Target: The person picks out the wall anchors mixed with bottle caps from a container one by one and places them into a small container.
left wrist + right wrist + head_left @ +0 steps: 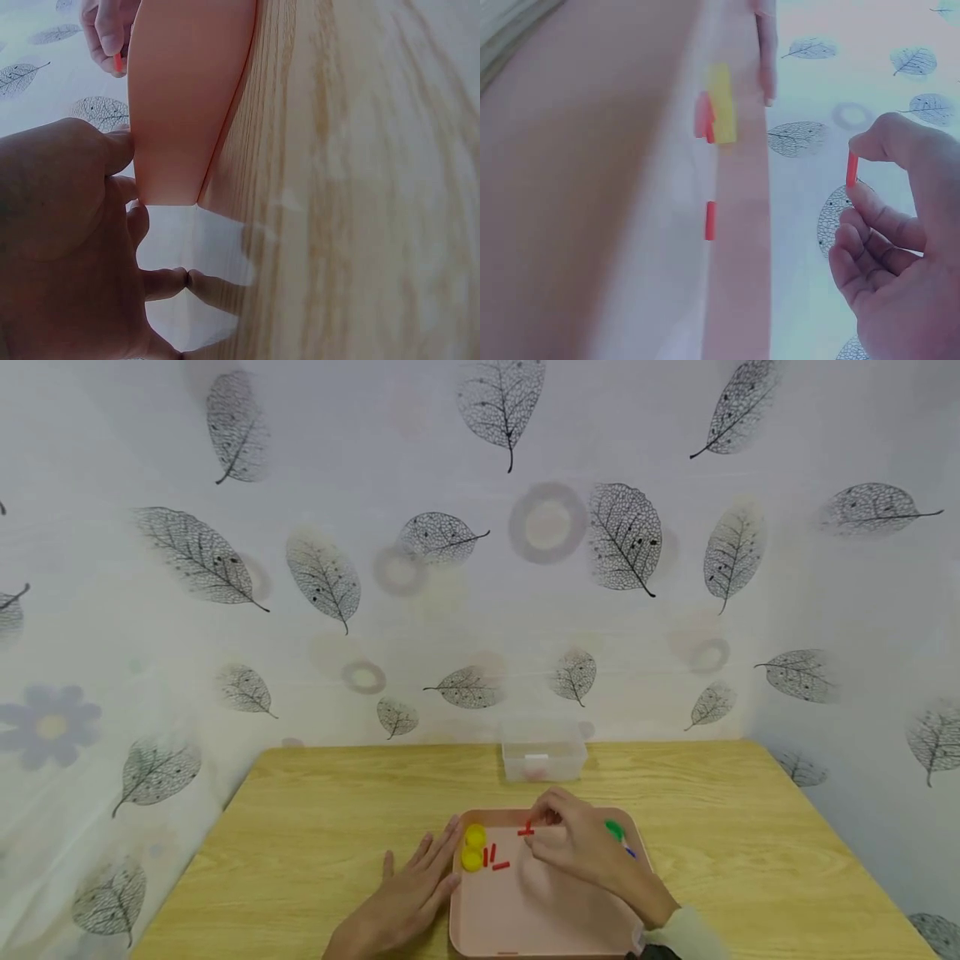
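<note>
Right grip point(915, 281) on a red stick point(852, 169), clearest from right wrist

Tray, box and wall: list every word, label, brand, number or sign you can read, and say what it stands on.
None can be read in any view.
Tray and red sticks: no lettering visible.
Box: any marking is too small to read.
Wall: pictures only.

Head view looks forward-down; nearer wrist views share the tray point(547, 922).
</note>
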`<state>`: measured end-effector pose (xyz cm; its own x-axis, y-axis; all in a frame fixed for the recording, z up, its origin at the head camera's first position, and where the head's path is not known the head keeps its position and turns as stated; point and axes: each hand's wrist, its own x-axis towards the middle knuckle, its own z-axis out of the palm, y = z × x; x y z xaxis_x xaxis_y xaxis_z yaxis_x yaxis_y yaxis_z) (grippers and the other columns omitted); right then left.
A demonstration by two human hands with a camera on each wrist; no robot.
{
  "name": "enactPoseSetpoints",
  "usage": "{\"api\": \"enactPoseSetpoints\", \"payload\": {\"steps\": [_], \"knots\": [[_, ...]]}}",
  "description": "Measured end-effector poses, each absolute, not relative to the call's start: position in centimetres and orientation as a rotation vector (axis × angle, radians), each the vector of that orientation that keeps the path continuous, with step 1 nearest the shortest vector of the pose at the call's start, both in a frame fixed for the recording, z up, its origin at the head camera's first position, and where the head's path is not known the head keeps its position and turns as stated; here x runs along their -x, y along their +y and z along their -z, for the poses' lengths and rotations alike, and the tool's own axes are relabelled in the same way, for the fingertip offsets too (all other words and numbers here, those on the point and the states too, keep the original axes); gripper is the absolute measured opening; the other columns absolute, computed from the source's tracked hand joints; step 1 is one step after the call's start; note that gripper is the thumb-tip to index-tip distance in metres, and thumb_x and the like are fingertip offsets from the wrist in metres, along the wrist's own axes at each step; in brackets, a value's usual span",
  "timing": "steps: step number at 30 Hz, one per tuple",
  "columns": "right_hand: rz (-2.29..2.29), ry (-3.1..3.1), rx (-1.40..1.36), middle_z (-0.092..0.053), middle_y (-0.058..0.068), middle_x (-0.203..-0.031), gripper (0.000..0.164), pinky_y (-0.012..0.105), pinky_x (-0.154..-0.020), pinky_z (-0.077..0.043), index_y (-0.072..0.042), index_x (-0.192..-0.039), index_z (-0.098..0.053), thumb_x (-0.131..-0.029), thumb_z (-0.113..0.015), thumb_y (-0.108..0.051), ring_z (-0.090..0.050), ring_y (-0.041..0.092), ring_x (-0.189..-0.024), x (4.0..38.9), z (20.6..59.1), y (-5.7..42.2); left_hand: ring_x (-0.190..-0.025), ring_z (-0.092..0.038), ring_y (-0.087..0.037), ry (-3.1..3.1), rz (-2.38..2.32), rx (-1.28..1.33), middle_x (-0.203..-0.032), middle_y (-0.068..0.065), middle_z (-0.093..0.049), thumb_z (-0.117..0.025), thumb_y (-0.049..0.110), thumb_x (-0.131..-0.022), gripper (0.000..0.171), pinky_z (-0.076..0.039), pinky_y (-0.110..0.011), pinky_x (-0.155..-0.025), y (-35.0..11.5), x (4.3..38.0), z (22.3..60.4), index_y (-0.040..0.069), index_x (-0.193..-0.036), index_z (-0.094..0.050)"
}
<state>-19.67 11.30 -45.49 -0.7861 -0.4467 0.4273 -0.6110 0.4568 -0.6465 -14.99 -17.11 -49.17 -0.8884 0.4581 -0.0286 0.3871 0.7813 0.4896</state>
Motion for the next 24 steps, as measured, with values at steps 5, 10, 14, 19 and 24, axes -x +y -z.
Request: {"api": "enactPoseSetpoints", "payload": {"steps": [5,10,14,19,24], "knots": [[-1.197,-2.475,-0.899,-0.057,-0.005,-0.09,0.019,0.024,-0.069,-0.049,-0.02,-0.092,-0.062,-0.079,-0.075,-0.017,-0.055,0.009,-0.078,19.8,44.6,11.4,-0.142,-0.015,-0.031,2.847,-0.717,-0.681,-0.158,0.011,-0.003,-0.023,0.05,-0.102,0.058,-0.003,-0.08,-0.093,-17.1,15.0,49.2,0.031,-0.153,-0.004],[-1.117,-2.427,-0.905,-0.057,-0.009,-0.09,0.022,0.026,-0.068,-0.049,-0.02,-0.091,-0.062,-0.075,-0.077,-0.015,-0.055,0.01,-0.078,20.0,43.9,11.6,-0.142,-0.015,-0.032,2.861,-0.712,-0.691,-0.158,0.011,-0.004,-0.023,0.049,-0.102,0.058,-0.004,-0.079,-0.093,-17.1,15.0,49.2,0.03,-0.153,-0.004],[-1.076,-2.334,-0.978,-0.057,-0.005,-0.088,0.025,0.026,-0.066,-0.049,-0.014,-0.09,-0.062,-0.072,-0.078,-0.008,-0.053,0.011,-0.075,20.8,43.2,11.9,-0.142,-0.016,-0.033,2.87,-0.709,-0.712,-0.158,0.011,-0.004,-0.023,0.047,-0.102,0.057,-0.004,-0.08,-0.093,-17.1,15.0,49.2,0.03,-0.153,-0.004],[-1.021,-2.314,-1.005,-0.058,-0.004,-0.088,0.024,0.024,-0.067,-0.048,-0.013,-0.091,-0.061,-0.073,-0.078,-0.008,-0.051,0.006,-0.076,21.7,42.3,12.5,-0.141,-0.016,-0.033,2.846,-0.723,-0.705,-0.158,0.01,-0.003,-0.023,0.048,-0.102,0.058,-0.003,-0.08,-0.092,-17.2,15.0,49.1,0.03,-0.153,-0.003],[-0.958,-2.349,-0.98,-0.055,-0.008,-0.088,0.022,0.022,-0.067,-0.049,-0.012,-0.09,-0.062,-0.075,-0.078,-0.014,-0.051,0.005,-0.076,22.8,41.8,13.0,-0.141,-0.016,-0.033,2.844,-0.721,-0.698,-0.158,0.01,-0.003,-0.022,0.049,-0.102,0.058,-0.003,-0.08,-0.092,-17.1,14.9,49.2,0.031,-0.153,-0.002]]}}
